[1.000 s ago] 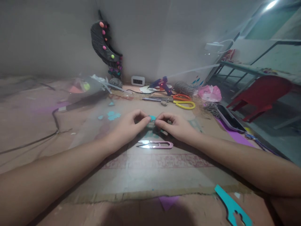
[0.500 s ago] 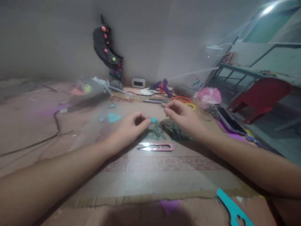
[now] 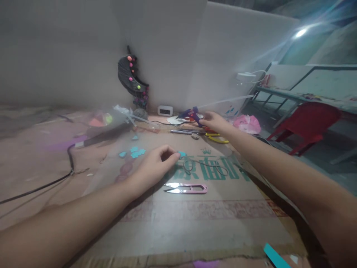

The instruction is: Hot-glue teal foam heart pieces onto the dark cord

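Your right hand (image 3: 214, 121) is out at the back of the work sheet (image 3: 167, 230), fingertips at the handle end of the glue gun (image 3: 192, 113) — too blurred to tell whether they've closed round it or only touch. Your left hand (image 3: 157, 163) has the teal piece (image 3: 182, 154) pinched between thumb and finger, over the middle of the sheet.

What changed: a second ago both hands were at that piece; half a second ago the right had lifted off beside it. Now it's at the gun — so the left pinch alone keeps the piece in place, and the hands are working apart.

Grey cord (image 3: 209, 164) loops right from the piece across the printed lettering; the join is too small to make out. Pink snips (image 3: 192, 189) lie nearer you, blades apart, pointing left. Teal flower (image 3: 137, 152) sits left of your left hand. Scissors (image 3: 219, 139) lie below your right wrist, partly covered. White clock (image 3: 165, 110) stands behind, by the wall.
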The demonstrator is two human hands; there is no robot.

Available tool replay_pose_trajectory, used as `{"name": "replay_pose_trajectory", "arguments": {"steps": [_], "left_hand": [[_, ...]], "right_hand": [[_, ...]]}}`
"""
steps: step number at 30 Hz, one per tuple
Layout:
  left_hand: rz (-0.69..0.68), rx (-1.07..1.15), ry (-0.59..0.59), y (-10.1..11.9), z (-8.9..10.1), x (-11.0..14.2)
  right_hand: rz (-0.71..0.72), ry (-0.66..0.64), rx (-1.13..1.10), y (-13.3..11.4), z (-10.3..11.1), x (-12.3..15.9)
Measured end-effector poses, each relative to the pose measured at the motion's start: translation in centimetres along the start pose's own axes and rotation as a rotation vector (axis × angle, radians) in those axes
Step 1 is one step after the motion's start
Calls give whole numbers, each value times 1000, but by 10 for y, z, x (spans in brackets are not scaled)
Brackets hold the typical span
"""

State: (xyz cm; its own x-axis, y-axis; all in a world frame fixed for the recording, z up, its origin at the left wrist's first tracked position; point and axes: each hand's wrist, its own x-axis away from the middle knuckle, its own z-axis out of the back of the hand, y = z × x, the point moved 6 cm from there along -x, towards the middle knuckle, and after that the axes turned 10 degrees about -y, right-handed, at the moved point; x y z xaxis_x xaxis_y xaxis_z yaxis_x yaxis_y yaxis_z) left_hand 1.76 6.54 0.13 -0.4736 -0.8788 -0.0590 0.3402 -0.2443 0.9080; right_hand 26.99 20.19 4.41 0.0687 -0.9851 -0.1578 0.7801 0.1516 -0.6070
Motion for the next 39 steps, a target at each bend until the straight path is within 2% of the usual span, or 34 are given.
{"name": "replay_pose_trajectory", "arguments": {"steps": [4, 9, 11, 14, 17, 20, 24, 26, 27, 29, 32, 37, 39], "left_hand": [[11, 12, -6, -1, 0, 0], [5, 23, 6, 3, 0, 1], [14, 32, 2, 4, 0, 1], [13, 36, 10, 4, 1, 1], [10, 52, 33, 2, 2, 0], [6, 68, 39, 1, 3, 0], [-13, 47, 57, 2, 4, 0], [-26, 27, 80, 1, 6, 0], [-31, 17, 92, 1, 6, 0], [-33, 2, 102, 0, 7, 0], [-15, -14, 119, -3, 8, 0], [5, -17, 151, -7, 11, -1], [8, -16, 159, -8, 12, 0]], "right_hand": [[-39, -3, 43, -1, -13, -29], [-64, -2, 85, -6, -28, -40], [-67, 13, 105, -9, -25, -39], [-56, 33, 115, -14, -8, -31], [-76, 35, 120, -17, 11, -11], [-77, 11, 67, -21, 19, 21], [90, -46, -245, -38, 8, 78], [180, -1, -305, -44, 3, 106], [204, -18, -297, -44, -2, 118], [182, -25, -239, -39, -9, 135], [162, -8, -151, -30, -15, 150], [246, -192, -181, -37, -27, 155], [260, -183, -193, -41, -25, 154]]}}
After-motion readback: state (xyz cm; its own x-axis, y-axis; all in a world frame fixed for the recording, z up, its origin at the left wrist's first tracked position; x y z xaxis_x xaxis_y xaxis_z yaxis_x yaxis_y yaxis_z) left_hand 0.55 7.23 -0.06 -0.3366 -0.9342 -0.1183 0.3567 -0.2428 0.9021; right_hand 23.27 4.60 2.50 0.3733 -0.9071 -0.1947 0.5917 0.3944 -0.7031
